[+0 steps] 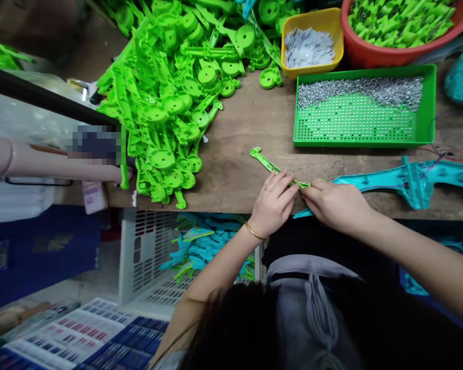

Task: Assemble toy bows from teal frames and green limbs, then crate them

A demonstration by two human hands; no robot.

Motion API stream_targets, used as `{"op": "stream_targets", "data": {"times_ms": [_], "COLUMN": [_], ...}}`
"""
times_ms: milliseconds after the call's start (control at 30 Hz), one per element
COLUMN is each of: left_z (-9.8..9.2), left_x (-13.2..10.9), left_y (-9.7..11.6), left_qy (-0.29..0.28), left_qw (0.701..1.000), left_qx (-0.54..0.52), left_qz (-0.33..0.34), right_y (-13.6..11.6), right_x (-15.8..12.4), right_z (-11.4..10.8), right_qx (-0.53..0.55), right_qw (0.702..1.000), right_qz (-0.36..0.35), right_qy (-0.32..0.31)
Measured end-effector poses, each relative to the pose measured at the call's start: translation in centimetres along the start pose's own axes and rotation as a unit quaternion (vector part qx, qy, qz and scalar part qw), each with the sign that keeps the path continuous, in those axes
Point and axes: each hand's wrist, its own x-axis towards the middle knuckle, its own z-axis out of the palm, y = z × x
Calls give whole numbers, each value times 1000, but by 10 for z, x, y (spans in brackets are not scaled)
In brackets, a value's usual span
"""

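Observation:
A slim bright-green plastic part (263,160) with a hooked, rounded end lies slanted at the table's front edge. The fingers of my left hand (273,201) are bent over its middle and grip it. My right hand (337,204) is closed at its near end, fingertips pinched together around it; what else they may hold is hidden. A long turquoise plastic piece (415,180), shaped like a toy sword with a crossguard, runs beneath my right hand. Its tip pokes out below my fingers, past the table edge.
A large heap of green plastic parts (173,105) covers the left side. Behind stand a yellow tub (337,49) of pale pieces, a red basin (378,57) of green parts, and a green tray (364,143) of small metal screws. A white crate (128,257) with turquoise parts sits below.

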Motion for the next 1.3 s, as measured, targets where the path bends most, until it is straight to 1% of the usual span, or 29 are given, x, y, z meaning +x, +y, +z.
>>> {"op": "stream_targets", "data": {"times_ms": [67, 133, 267, 333, 467, 567, 633, 800, 933, 1100, 1200, 1300], "left_z": [2, 3, 2, 1, -1, -1, -1, -1, 1, -1, -2, -2], "left_x": [-2, -3, -3, -1, 1, 2, 1, 2, 7, 11, 13, 14], "left_y": [2, 3, 2, 2, 1, 1, 2, 10, 15, 13, 13, 14], "left_qy": [-9, -12, -8, -10, -29, -38, -37, -25, -41, -72, -83, -94], "left_qw": [1000, 1000, 999, 999, 999, 998, 999, 1000, 999, 997, 996, 995], "left_qx": [4, 11, 35, 39, 40, 40, 39, 2, -5, 13, 18, 15], "left_qz": [-12, -16, 0, 4, 4, 1, 3, -8, -2, 14, 29, 20], "right_y": [1, 4, 10, 12, 11, 9, 7, 6, 8, 17, 22, 28], "right_x": [-1, -3, -6, -6, -3, 1, 3, 5, 3, -2, -4, -8], "right_z": [1, 3, 11, 13, 12, 7, 5, 3, 1, -2, -2, -2], "right_qx": [8, 31, 111, 141, 146, 120, 94, 44, 29, 67, 92, 129], "right_qw": [1000, 999, 986, 976, 966, 965, 969, 980, 981, 983, 980, 978], "right_qz": [0, 15, 106, 145, 196, 221, 223, 193, 192, 171, 174, 163], "right_qy": [-2, 9, 69, 81, 84, 67, 48, 17, 10, 6, 14, 16]}}
